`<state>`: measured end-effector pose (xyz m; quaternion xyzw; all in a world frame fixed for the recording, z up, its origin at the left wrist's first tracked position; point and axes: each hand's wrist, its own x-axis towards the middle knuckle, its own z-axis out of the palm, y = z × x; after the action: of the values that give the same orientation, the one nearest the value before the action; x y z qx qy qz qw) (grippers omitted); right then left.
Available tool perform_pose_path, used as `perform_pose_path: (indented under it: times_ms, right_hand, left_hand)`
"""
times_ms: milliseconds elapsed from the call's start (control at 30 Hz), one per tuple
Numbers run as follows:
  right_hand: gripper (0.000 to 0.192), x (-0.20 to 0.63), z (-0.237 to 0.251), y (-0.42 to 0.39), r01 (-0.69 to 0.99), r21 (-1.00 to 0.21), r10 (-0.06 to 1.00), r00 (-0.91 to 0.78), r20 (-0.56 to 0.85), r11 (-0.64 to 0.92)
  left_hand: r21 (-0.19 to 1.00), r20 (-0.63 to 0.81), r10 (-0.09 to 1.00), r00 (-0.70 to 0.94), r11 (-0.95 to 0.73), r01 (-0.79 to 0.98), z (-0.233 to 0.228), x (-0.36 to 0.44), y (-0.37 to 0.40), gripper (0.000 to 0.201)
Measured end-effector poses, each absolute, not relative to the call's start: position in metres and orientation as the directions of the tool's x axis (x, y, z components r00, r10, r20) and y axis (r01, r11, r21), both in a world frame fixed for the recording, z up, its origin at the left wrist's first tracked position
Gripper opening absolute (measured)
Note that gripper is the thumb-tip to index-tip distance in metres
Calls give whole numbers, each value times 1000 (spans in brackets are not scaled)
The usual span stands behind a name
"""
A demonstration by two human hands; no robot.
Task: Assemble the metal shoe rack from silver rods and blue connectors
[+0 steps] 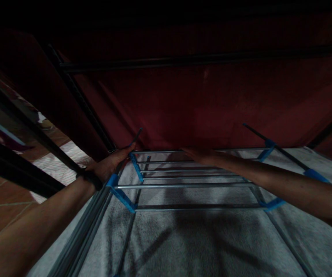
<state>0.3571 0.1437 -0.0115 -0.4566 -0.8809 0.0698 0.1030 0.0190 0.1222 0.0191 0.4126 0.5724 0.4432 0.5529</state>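
Where red panel (166, 104) backs grey cloth (206, 250), rack (183, 186) sits with bunched rods (81, 240) along its left.
Left hand (116, 158) at rack's far left corner, right hand (200, 155) at its far rod (160, 151); cannot tell whether either hand's fingers are pinching or just spread. Blue joints (124, 200) at rack corners, black band (90, 177) on left wrist.

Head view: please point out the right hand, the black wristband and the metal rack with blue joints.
Right hand (200, 155): head view, middle of the hand.
Black wristband (92, 177): head view, middle of its visible band.
Metal rack (183, 186): head view, on a long crossbar.
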Motion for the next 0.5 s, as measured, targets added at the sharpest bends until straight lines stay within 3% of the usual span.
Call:
perform_pose_path:
  times_ms: [200,500]
  right_hand:
    - [48,359,-8,143,782,-231,812,-577,86,579]
    - [46,364,-16,143,773,-265,815,-565,128,577]
  left_hand:
    - [979,-204,975,92,203,22,37,22,89,38]
    - [980,-197,980,-25,197,10,51,41,70,9]
